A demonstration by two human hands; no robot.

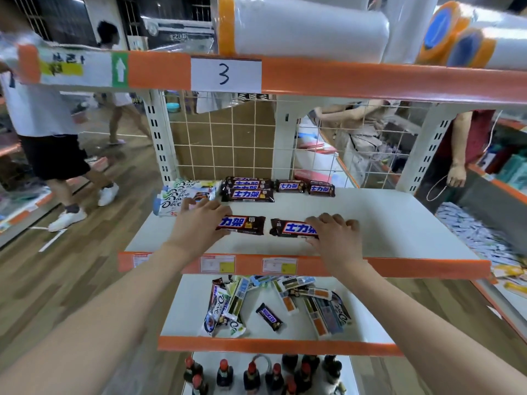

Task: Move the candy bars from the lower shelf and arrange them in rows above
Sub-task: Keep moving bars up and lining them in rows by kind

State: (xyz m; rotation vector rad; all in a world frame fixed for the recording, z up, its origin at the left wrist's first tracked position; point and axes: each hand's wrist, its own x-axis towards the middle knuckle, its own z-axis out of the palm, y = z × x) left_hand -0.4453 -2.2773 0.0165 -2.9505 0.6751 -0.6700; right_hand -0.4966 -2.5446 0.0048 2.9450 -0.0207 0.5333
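On the upper white shelf (385, 223) my left hand (199, 223) holds the left end of a brown Snickers bar (246, 225). My right hand (333, 232) grips the right end of a second brown Snickers bar (288, 228) lying beside it. Both bars lie flat near the shelf's front. Behind them stand a row of several Snickers bars (248, 188) and a stack of white Dove bars (182, 195) at the back left. The lower shelf (185, 309) carries a loose pile: Dove bars (219, 306), one small Snickers (269, 316) and several striped white bars (319, 306).
An orange shelf edge (342, 266) with price tags runs under my wrists. Overhead is a shelf marked 3 (225, 74) with white rolls (308, 27). Dark bottles (251, 374) fill the bottom shelf. People stand at the left (42, 124) and behind the wire grid at the right (456, 155).
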